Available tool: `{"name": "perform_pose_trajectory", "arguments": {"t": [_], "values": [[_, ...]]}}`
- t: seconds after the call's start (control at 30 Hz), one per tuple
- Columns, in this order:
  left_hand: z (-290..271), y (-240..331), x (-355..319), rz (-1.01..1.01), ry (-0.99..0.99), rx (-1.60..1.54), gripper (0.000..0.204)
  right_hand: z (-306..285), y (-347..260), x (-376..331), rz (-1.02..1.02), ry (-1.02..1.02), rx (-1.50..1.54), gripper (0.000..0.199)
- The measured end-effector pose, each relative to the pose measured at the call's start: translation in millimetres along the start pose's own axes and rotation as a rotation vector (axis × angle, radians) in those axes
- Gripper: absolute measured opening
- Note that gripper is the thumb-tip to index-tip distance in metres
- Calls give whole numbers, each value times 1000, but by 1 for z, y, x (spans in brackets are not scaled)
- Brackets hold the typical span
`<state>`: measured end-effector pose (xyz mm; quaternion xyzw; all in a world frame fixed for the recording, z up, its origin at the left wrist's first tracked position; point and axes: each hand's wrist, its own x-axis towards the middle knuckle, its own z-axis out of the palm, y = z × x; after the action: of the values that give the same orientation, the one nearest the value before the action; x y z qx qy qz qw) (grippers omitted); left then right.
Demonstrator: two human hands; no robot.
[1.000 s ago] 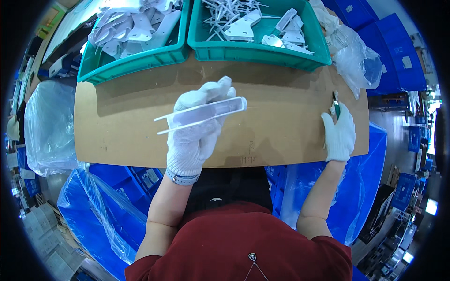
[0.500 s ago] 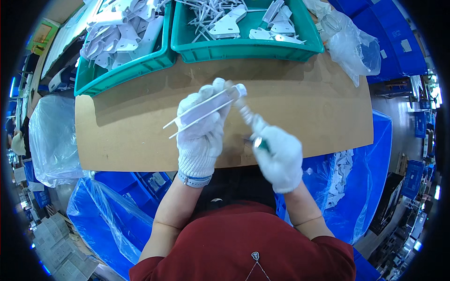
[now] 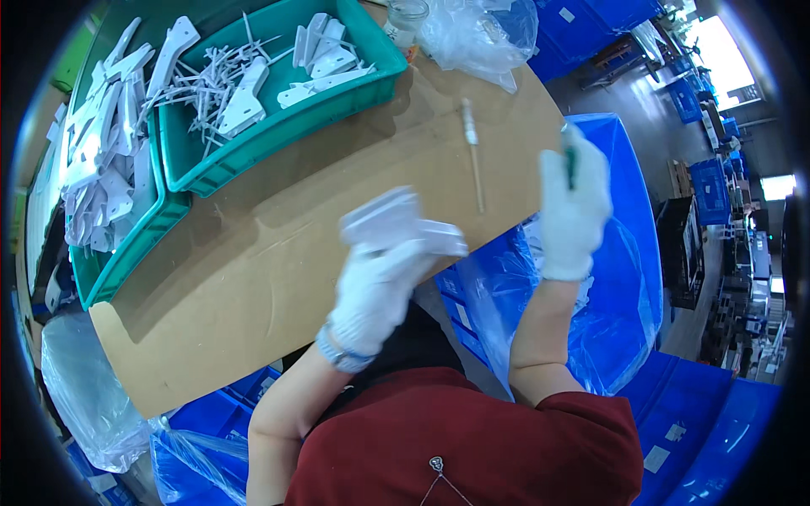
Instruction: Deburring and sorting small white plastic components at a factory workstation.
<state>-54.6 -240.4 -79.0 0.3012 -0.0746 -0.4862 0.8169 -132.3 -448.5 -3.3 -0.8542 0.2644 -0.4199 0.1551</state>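
My left hand [image 3: 375,291], in a white knit glove, is closed around white plastic pieces [image 3: 384,218] above the table's front edge. They look like flat molded parts, one angled up and one jutting right; blur hides whether they are joined. Out to the right, over the blue bin, my gloved right hand [image 3: 578,215] is closed on a small green-handled tool [image 3: 571,167]; its tip points up and its kind is unclear. A thin wooden stick with a white-wrapped end [image 3: 470,126] lies on the brown tabletop [image 3: 278,270] between both hands.
Two green trays [image 3: 295,131] at the far left hold white plastic parts and thin white sprue-like pieces. A glass jar [image 3: 407,18] and clear plastic bag [image 3: 481,38] sit at the back. A plastic-lined blue bin [image 3: 629,295] stands right of the table.
My view has turned right. The stick, earlier in my right hand against the white part, now lies on the table. My right hand has moved right with the green-handled tool; the white pieces have tilted.
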Motion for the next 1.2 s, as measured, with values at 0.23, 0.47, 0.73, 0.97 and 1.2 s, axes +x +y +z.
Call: {"name": "perform_pose_trajectory", "arguments": {"t": [0.23,0.47,0.73,0.97,1.2], "values": [[49,-85,41,-123,-140,-17,67,-10,-51,-2,156,30,352,33],[-15,8,-13,14,34,249,59,96,-62,43,-250,-468,176,34],[-62,60,-76,307,217,35,48,277,-109,106,-522,-625,-155,34],[-74,71,-93,423,255,36,44,280,-133,131,-357,-870,-235,36],[-60,73,-70,424,241,70,42,292,-116,131,-461,-906,-199,58]]}}
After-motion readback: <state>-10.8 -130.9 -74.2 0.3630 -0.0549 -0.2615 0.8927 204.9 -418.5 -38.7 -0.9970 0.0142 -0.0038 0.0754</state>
